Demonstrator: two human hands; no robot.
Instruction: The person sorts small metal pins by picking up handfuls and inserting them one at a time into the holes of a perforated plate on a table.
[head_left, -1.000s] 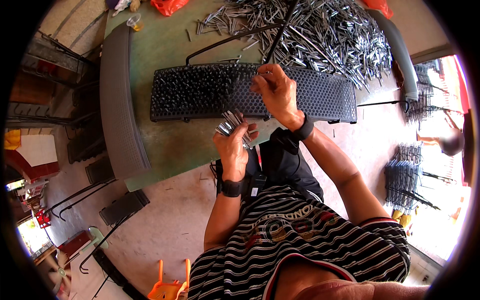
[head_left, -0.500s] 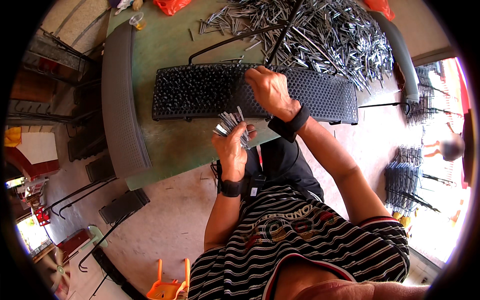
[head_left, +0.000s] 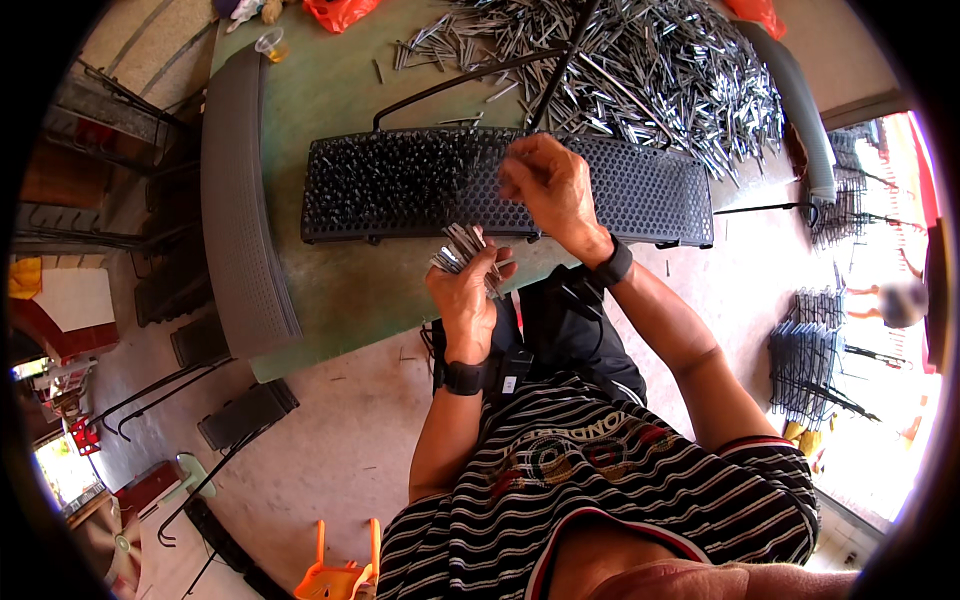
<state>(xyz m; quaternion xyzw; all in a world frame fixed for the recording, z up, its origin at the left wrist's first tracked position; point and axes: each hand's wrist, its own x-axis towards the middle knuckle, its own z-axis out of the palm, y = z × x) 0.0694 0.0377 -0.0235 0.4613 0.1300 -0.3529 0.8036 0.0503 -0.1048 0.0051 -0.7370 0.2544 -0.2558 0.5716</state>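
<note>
A long black perforated metal panel (head_left: pixel 640 185) lies near the table's front edge. Many thin metal pins (head_left: pixel 385 180) stand in the holes of its left half; the right part shows bare holes. In front of the panel, my left hand (head_left: pixel 468 290) is closed round a bundle of thin silvery metal pins (head_left: pixel 458 247) that fan out past its fingers. My right hand (head_left: pixel 552 190) hovers over the panel's middle, just right of the filled holes. Its fingers are curled together with blurred tips, so anything between them cannot be made out.
A big heap of loose metal pins (head_left: pixel 660 75) covers the far right of the green table (head_left: pixel 340 100). Black rods (head_left: pixel 470 75) rise behind the panel. Stacked grey perforated sheets (head_left: pixel 240 200) stand at the left edge. A plastic cup (head_left: pixel 270 43) sits at the far left.
My right hand has shifted slightly right and nearer to me, with its fingers drawing back from the panel. My left hand keeps its bundle, almost unmoved.
</note>
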